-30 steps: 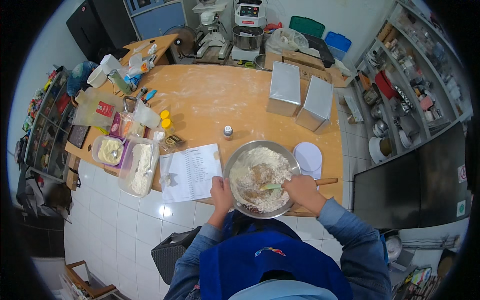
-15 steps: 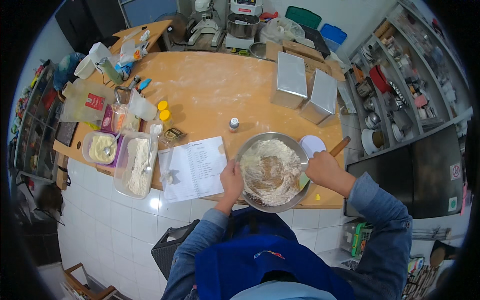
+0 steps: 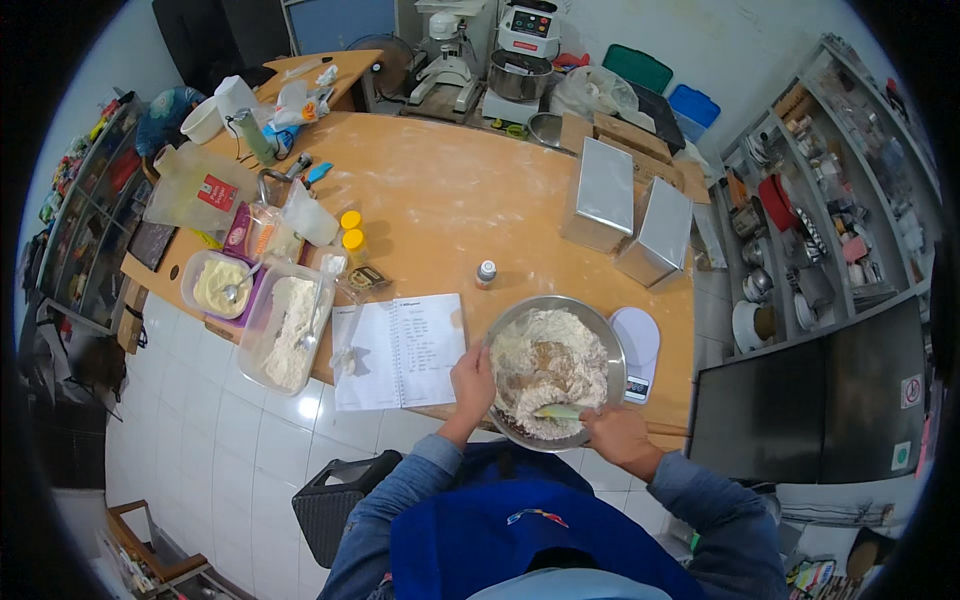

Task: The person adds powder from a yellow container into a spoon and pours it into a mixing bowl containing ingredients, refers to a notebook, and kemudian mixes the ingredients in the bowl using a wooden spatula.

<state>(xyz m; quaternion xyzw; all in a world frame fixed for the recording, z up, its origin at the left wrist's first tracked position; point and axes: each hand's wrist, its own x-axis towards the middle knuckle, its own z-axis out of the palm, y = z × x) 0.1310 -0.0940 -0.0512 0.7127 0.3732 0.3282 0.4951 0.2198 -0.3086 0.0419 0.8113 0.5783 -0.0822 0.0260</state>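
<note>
A steel mixing bowl (image 3: 502,418) holds flour with a wet brown patch in its middle. My left hand (image 3: 473,383) grips the bowl's left rim, thumb on top and fingers closed against its side. My right hand (image 3: 622,438) is closed round a spatula at the bowl's near right edge. The spatula's pale green blade (image 3: 561,411) lies in the flour at the near side, and its wooden handle (image 3: 668,429) sticks out to the right. Right beside the bowl stands a pale lilac kitchen scale (image 3: 636,335).
Left of the bowl lies an open notebook (image 3: 430,345). Beyond it are a tub of flour (image 3: 262,350), a tub of pale yellow spread (image 3: 200,290) with a spoon, and yellow-capped jars (image 3: 354,240). A small bottle (image 3: 486,274) and two metal tins (image 3: 603,190) stand farther back.
My right hand has swung the spatula from the bowl's right rim to its near side, its handle turning from pointing away to lying sideways. More of the scale shows. My left hand keeps its hold.
</note>
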